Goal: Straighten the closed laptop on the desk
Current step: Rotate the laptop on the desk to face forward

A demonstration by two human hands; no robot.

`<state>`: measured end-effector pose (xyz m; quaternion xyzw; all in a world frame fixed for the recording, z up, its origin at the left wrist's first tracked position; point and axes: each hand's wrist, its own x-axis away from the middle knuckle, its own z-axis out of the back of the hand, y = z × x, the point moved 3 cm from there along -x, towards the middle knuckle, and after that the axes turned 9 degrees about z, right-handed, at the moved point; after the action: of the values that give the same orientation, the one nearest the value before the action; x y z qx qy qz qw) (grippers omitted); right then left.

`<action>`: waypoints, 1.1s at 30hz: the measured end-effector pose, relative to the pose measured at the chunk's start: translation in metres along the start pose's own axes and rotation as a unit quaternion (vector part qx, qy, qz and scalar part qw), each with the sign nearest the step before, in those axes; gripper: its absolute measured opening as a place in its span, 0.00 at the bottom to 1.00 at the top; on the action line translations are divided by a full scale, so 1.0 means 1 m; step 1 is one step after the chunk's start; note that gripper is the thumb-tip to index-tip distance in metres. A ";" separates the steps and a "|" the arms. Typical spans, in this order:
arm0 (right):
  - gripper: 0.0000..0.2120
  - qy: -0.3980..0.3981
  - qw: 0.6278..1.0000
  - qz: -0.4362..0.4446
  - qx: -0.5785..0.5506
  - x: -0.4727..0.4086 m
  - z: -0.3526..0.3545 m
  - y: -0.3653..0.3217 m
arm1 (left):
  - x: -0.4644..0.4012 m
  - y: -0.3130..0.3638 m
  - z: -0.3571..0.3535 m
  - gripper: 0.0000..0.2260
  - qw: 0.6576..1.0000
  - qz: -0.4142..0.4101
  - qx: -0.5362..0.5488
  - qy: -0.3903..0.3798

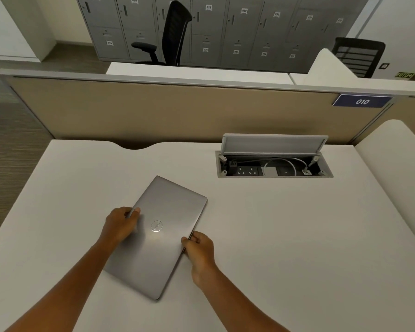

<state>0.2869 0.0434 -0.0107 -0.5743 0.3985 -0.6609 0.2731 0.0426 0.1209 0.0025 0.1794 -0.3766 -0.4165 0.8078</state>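
The closed silver laptop (162,233) lies skewed on the white desk (297,236), its long edges running diagonally, near the front and left of the open cable box (273,166). The left hand (120,225) grasps its left edge with thumb on the lid, and the right hand (200,248) pinches the right edge with curled fingers. This looks like the rotating step: next, both hands should turn it until its edges run parallel to the desk's edge.
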 end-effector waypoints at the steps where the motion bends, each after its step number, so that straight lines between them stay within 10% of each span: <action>1: 0.08 0.006 1.000 -0.001 -0.004 0.000 -0.001 -0.001 | 0.001 0.000 0.001 0.16 1.000 0.003 0.004 0.002; 20: 0.12 0.016 0.996 0.039 0.079 -0.029 0.031 -0.045 | 0.062 -0.035 -0.034 0.36 0.966 0.157 0.207 -0.017; 33: 0.14 -0.013 0.984 0.036 0.175 -0.060 0.048 -0.075 | 0.132 -0.026 -0.081 0.28 0.902 0.214 0.375 -0.020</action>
<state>0.3529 0.1228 0.0210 -0.5120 0.2932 -0.7025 0.3980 0.1390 -0.0034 -0.0054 0.3756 -0.5499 -0.0654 0.7431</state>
